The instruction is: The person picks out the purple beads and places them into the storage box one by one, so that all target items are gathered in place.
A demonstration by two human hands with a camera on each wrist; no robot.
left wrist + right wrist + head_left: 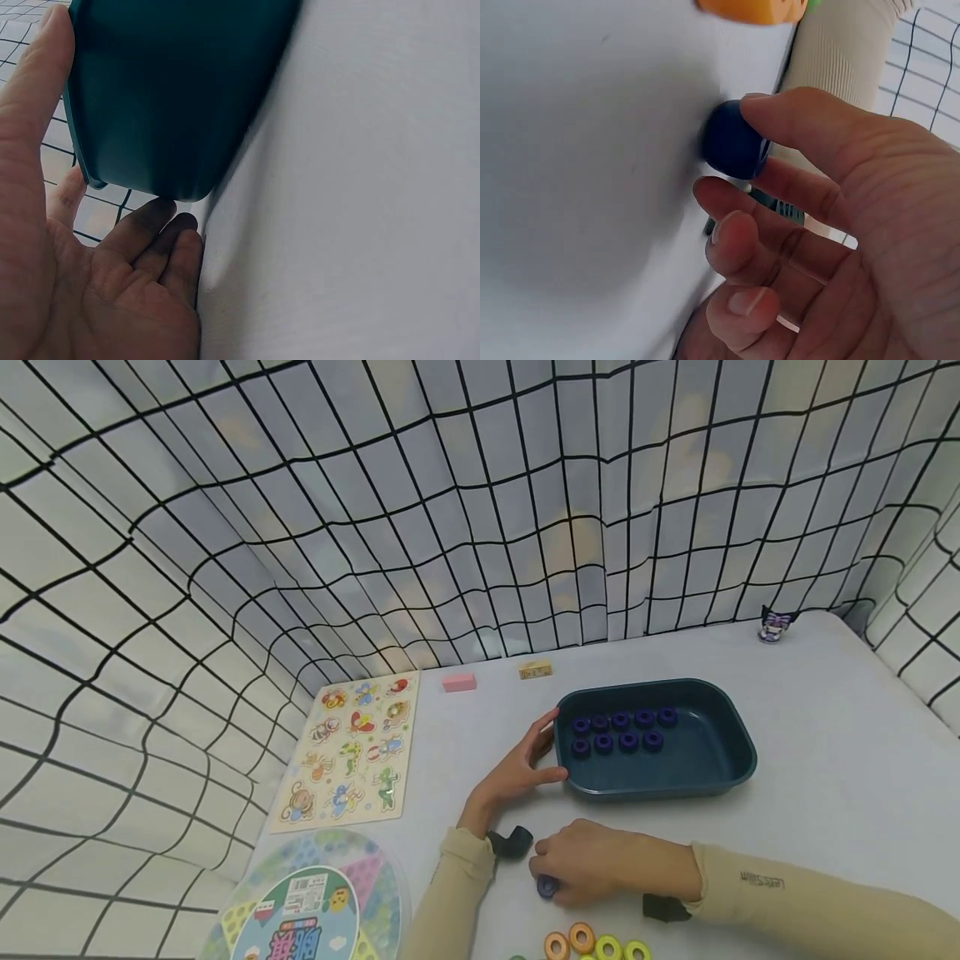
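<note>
A dark teal tray (697, 770) holds several dark blue-purple rings (628, 742) in two rows on its left side. My left hand (517, 768) rests at the tray's left end, its thumb and fingers spread along the outer wall. In the left wrist view, the thumb lies straight against the tray (165, 97), while the other fingers are loosely bent below its end. Nearer the front, my right hand (588, 860) pinches a dark blue ring (731, 140) between thumb and index finger, close to the white table. The remaining right fingers are bent and hold nothing.
Orange rings (574, 928) and yellow rings (600, 942) lie by the front edge of view. A sticker board (337, 777) and a round printed package (375, 910) are at left. Behind stand a pink block (459, 682), a yellow block (536, 670) and a small figurine (774, 627).
</note>
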